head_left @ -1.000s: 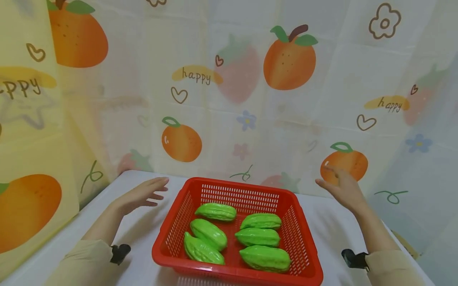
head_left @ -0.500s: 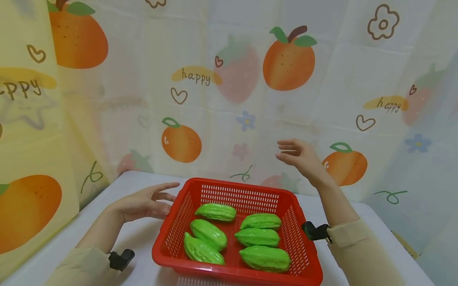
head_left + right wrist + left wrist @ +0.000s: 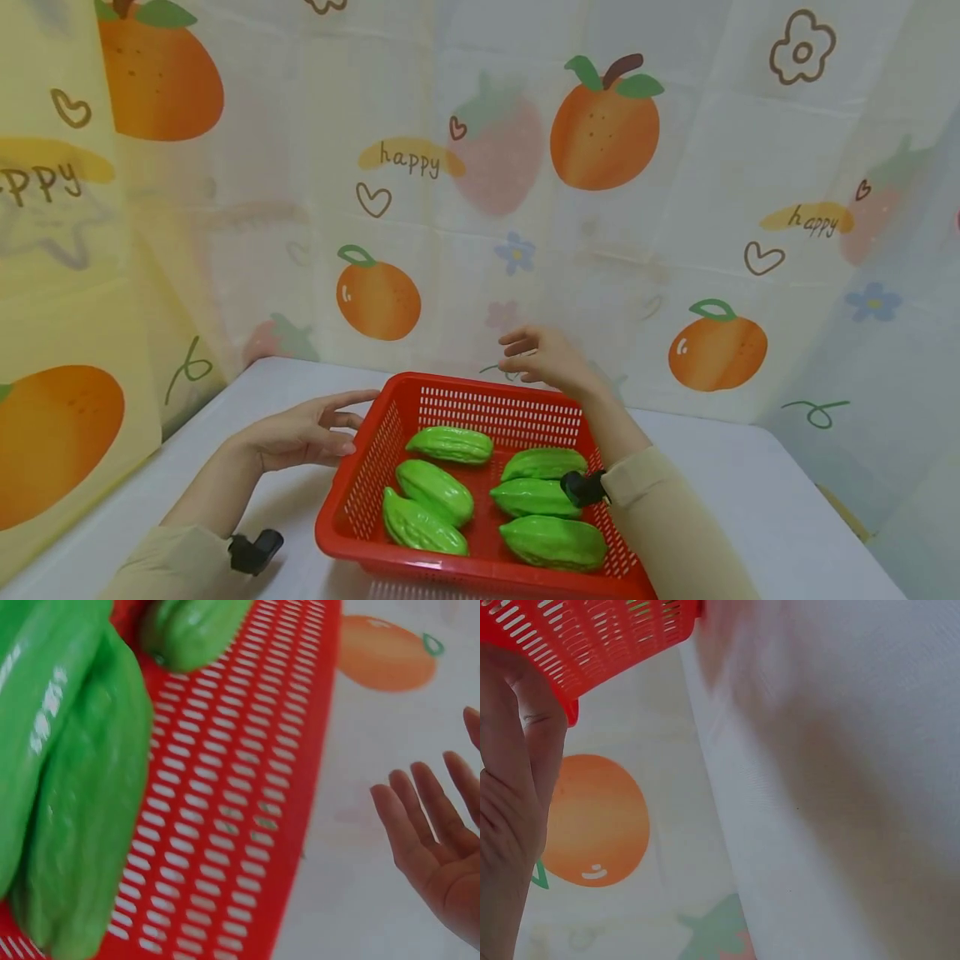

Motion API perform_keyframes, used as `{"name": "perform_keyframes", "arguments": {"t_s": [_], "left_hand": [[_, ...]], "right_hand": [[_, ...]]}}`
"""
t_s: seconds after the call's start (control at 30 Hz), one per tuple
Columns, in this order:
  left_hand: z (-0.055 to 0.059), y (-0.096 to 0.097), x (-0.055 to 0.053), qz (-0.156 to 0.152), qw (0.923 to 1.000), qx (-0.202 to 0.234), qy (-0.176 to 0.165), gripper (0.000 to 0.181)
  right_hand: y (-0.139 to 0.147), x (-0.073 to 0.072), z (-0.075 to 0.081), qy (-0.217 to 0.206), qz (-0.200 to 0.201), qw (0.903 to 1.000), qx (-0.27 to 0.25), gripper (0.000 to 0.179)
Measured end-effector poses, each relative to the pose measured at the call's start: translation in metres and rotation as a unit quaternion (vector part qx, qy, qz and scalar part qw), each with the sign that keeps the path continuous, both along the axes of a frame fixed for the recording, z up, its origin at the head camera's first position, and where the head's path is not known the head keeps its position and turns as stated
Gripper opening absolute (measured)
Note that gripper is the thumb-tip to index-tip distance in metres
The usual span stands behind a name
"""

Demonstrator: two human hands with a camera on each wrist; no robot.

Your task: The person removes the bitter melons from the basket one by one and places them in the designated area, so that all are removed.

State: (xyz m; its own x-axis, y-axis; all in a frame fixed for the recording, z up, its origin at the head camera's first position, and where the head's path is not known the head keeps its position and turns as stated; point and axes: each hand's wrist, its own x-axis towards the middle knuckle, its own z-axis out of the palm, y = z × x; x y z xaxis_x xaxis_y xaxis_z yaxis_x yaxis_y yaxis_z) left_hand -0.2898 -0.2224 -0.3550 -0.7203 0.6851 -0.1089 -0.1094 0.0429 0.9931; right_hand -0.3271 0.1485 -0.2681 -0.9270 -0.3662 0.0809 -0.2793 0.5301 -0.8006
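Note:
A red plastic basket (image 3: 427, 567) with slotted walls stands on the white table. In it lie glossy green, ridged gourds, three on the left (image 3: 435, 492) and three on the right (image 3: 551, 542). My left hand (image 3: 296, 437) is at the basket's left rim, its fairly straight fingers touching the edge from outside; in the left wrist view the fingers (image 3: 544, 724) meet the red wall. My right hand (image 3: 555, 362) hangs in the air over the back rim, fingers loosely bent and holding nothing. The right forearm crosses above the basket's right side and hides part of it.
A cloth backdrop (image 3: 465, 275) printed with oranges and strawberries hangs right behind the white table (image 3: 712, 492). A yellow printed cloth (image 3: 75, 317) hangs at the left. Black wrist cameras (image 3: 255, 552) sit at both cuffs.
My right hand has swung left from beyond the basket's right side, rising and then dropping to above the back rim. My left hand has moved right to the left rim. The gourds stay put.

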Motion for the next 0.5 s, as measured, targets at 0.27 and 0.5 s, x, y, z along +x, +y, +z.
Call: {"name": "perform_keyframes", "arguments": {"t_s": [0.27, 0.5], "left_hand": [[0.000, 0.000, 0.001, -0.005, 1.0000, 0.008, -0.002, 0.081], [-0.001, 0.001, 0.000, -0.006, 0.9999, 0.011, -0.010, 0.083]], "right_hand": [[-0.024, -0.004, -0.016, -0.069, 0.045, 0.9964, 0.019, 0.038], [-0.029, -0.011, -0.027, -0.125, 0.091, 0.9877, 0.025, 0.043]]}}
